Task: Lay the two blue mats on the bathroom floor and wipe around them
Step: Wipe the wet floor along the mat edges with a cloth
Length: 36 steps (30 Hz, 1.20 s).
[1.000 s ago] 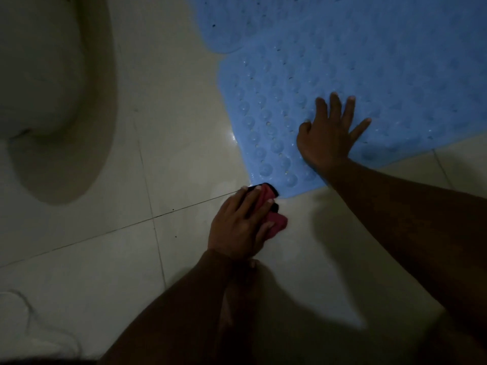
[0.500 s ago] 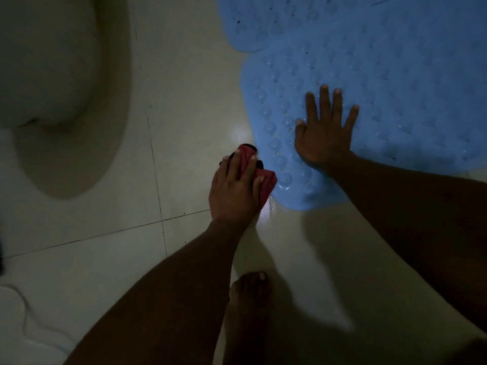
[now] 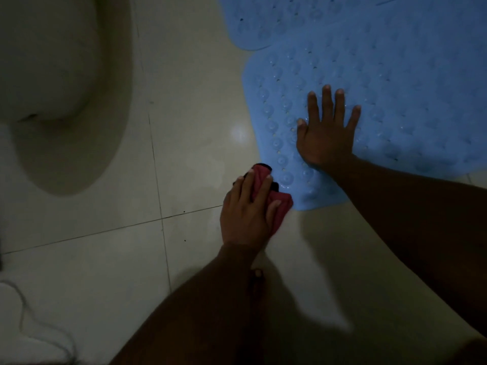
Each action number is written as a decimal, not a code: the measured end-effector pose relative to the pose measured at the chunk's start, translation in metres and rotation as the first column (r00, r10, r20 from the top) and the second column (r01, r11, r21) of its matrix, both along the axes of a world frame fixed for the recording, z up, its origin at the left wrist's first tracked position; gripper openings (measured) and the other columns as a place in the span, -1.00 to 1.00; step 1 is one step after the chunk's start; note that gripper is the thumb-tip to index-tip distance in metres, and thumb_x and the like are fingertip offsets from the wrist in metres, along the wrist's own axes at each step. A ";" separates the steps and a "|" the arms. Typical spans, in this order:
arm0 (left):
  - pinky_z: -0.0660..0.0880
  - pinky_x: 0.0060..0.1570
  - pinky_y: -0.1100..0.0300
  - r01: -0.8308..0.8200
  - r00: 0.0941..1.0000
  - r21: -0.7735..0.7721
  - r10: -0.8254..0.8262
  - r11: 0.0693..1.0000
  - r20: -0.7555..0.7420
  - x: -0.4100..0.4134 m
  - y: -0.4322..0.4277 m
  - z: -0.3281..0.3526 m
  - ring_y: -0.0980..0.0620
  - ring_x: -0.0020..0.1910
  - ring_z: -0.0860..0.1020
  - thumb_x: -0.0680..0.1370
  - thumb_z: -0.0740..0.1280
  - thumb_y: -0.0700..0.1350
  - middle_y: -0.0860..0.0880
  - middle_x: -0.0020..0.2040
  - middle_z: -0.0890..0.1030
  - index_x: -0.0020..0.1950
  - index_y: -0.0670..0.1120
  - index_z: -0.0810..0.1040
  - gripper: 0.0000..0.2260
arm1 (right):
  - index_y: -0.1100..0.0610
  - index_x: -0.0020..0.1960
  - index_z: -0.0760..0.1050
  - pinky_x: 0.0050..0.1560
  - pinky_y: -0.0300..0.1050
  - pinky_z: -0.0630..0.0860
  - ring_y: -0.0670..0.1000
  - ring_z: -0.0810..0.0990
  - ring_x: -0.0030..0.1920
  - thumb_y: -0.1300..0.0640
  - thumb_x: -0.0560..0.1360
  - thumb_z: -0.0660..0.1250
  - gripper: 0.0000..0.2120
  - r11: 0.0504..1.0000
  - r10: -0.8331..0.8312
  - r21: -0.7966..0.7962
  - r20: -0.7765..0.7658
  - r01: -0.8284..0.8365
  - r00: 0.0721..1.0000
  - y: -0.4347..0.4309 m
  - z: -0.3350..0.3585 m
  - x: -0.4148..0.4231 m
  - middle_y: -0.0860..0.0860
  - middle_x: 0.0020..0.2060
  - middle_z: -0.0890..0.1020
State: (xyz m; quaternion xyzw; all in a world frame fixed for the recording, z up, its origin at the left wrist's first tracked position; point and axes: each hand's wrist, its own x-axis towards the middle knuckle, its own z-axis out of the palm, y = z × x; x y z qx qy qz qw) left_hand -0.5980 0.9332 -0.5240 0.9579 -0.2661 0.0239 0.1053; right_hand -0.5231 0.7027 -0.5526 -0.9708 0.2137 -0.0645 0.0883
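Head view: right hand [image 3: 325, 135], spread flat, should pin the near mat [image 3: 395, 75] while left hand [image 3: 245, 214], gripping the cloth [image 3: 283, 204], wipes floor [image 3: 197, 101] along its edge.

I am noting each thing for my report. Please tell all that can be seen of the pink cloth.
The cloth is pinkish red with a dark patch at its far end, soft and bunched up. It lies on the pale tiled floor, at the near corner of the blue mat. The left hand holds it down and hides most of it.
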 end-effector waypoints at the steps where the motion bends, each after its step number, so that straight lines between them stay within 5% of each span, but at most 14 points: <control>1: 0.46 0.33 -0.15 -0.010 1.000 0.001 0.010 1.000 0.012 0.005 -0.001 0.000 -0.33 0.39 0.48 0.66 0.24 0.12 -0.26 0.47 0.47 0.50 -0.04 0.50 -0.55 | 0.06 0.64 0.12 0.52 0.45 -0.01 0.22 0.06 0.62 -0.13 0.65 -0.01 -0.40 1.000 0.001 0.005 0.001 -0.001 1.000 0.000 -0.001 0.000 0.13 0.63 0.12; 5: 0.49 0.32 -0.16 0.009 0.999 0.017 -0.009 1.000 0.032 0.012 -0.003 -0.001 -0.31 0.41 0.48 0.68 0.17 0.10 -0.24 0.48 0.48 0.47 -0.03 0.53 -0.57 | 0.06 0.63 0.15 0.51 0.45 0.02 0.22 0.09 0.62 -0.13 0.65 0.00 -0.41 1.000 0.003 0.008 -0.004 -0.003 1.000 0.000 -0.002 -0.001 0.13 0.62 0.14; 10: 0.54 0.03 -0.02 -0.005 0.998 -0.026 0.006 1.000 0.060 0.030 -0.010 0.004 -0.23 0.12 0.59 0.63 0.31 0.06 -0.19 0.32 0.60 0.29 -0.05 0.64 -0.68 | 0.03 0.65 0.05 0.54 0.43 -0.11 0.19 -0.03 0.64 -0.16 0.64 -0.08 -0.38 0.998 0.024 0.066 -0.058 -0.020 0.998 -0.001 0.002 0.000 0.10 0.65 0.02; 15: 0.47 -0.10 0.08 -0.102 0.994 -0.067 0.099 0.992 -0.054 0.062 -0.027 0.027 -0.11 0.00 0.55 0.62 0.31 0.13 0.01 0.20 0.61 0.40 -0.01 0.48 -0.60 | 0.02 0.66 -0.01 0.54 0.40 -0.17 0.17 -0.11 0.64 -0.16 0.65 -0.06 -0.38 0.994 0.019 0.107 -0.121 -0.006 0.993 -0.002 0.010 0.001 0.08 0.65 -0.05; 26: 0.34 -0.06 0.03 -0.141 0.951 0.109 0.166 0.984 -0.260 0.164 -0.055 0.062 -0.20 0.15 0.53 0.62 0.23 0.07 -0.10 0.18 0.52 0.32 0.01 0.45 -0.70 | -0.08 0.64 -0.29 0.54 0.31 -0.37 0.10 -0.40 0.60 -0.23 0.67 -0.11 -0.36 0.975 0.060 0.222 -0.357 0.022 0.932 -0.010 0.028 0.012 -0.02 0.61 -0.36; 31: 0.33 0.01 0.02 -0.412 0.845 -0.074 0.351 0.908 -0.404 0.195 -0.069 0.107 -0.33 0.16 0.53 0.63 0.26 -0.01 -0.20 0.28 0.42 0.41 -0.10 0.32 -0.61 | -0.10 0.65 -0.18 0.55 0.27 -0.29 0.08 -0.32 0.62 -0.25 0.64 0.07 -0.30 0.944 0.127 0.328 -0.429 0.024 0.895 -0.020 0.051 0.015 -0.04 0.63 -0.28; 33: 0.37 0.10 0.07 -0.486 0.780 -0.140 0.356 0.862 -0.515 0.208 -0.072 0.131 -0.29 0.27 0.51 0.61 0.34 -0.01 -0.23 0.35 0.42 0.47 -0.16 0.25 -0.49 | -0.07 0.62 0.07 0.59 0.22 -0.11 0.13 -0.12 0.64 -0.29 0.59 0.20 -0.29 0.909 0.141 0.409 -0.474 0.075 0.869 -0.029 0.076 0.032 0.05 0.65 -0.07; 35: 0.45 0.09 0.07 -0.522 0.714 -0.155 0.331 0.838 -0.617 0.219 -0.077 0.157 -0.24 0.31 0.52 0.59 0.40 0.01 -0.21 0.28 0.50 0.35 -0.21 0.39 -0.55 | 0.04 0.43 0.42 0.52 0.09 0.22 0.17 0.25 0.55 -0.23 0.58 0.27 -0.48 0.759 0.131 0.624 -0.426 0.186 0.895 -0.034 0.113 0.050 0.13 0.56 0.31; 36: 0.49 -0.02 0.09 -0.539 0.685 -0.188 0.298 0.821 -0.665 0.224 -0.079 0.168 -0.21 0.24 0.57 0.57 0.43 -0.01 -0.18 0.18 0.55 0.20 -0.21 0.48 -0.65 | 0.07 0.36 0.49 0.40 0.04 0.33 0.15 0.38 0.48 -0.19 0.60 0.29 -0.55 0.574 0.106 0.778 -0.381 0.256 0.918 -0.032 0.132 0.054 0.10 0.47 0.45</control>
